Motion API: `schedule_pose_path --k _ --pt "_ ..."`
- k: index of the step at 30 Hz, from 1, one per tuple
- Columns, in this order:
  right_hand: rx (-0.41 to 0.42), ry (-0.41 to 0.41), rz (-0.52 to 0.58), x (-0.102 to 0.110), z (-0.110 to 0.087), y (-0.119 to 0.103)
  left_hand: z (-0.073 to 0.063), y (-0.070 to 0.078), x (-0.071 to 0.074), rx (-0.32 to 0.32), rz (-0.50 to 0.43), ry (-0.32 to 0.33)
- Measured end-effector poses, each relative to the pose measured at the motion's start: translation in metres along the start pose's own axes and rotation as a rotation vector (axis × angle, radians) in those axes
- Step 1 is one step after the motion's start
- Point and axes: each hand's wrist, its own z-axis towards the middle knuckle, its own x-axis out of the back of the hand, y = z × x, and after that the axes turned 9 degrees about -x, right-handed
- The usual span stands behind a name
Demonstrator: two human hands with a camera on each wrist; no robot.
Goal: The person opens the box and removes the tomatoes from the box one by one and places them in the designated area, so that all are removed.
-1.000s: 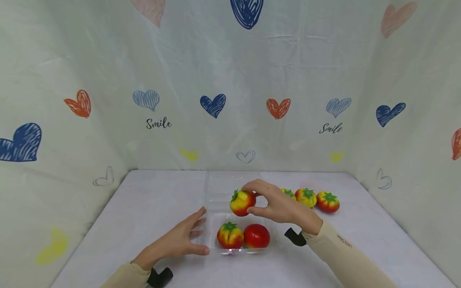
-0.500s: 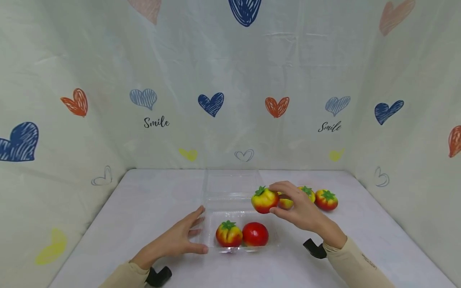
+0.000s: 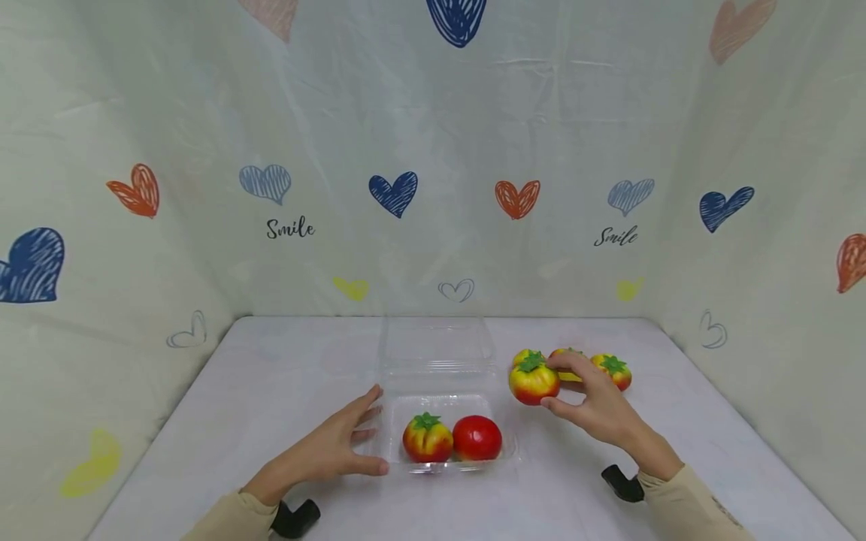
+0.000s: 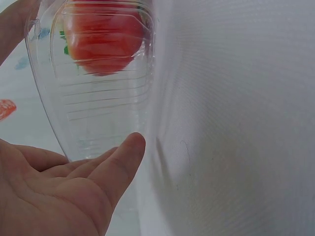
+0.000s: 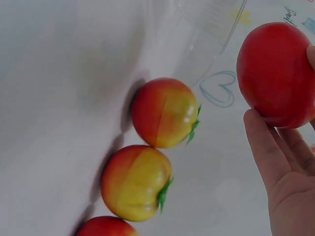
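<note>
My right hand pinches a red-and-yellow tomato with a green leafy top, held up to the right of a clear plastic clamshell box. In the right wrist view this tomato's red underside shows, with fingers and thumb at its sides. Inside the box sit two tomatoes side by side: one with its green top up, the other a plain red one. My left hand lies along the box's left side, fingers extended, thumb near the front corner.
The box's clear lid is folded back towards the rear wall. Three more tomatoes stand in a row on the white table at back right, partly behind the right hand: the near one, the middle one and the end one.
My right hand has carried the tomato rightward from above the box to in front of the row of tomatoes. The left hand has stayed at the box's left side.
</note>
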Motion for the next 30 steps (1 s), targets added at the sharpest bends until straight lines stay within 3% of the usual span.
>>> schedule_pose_path --k 16,30 --pt "-0.152 -0.061 0.006 -0.007 -0.003 0.035 0.0 0.002 0.0 0.009 -0.009 0.0" --pt "-0.146 -0.194 0.055 -0.013 -0.003 0.038 0.001 0.003 -0.001 0.033 0.005 0.006"
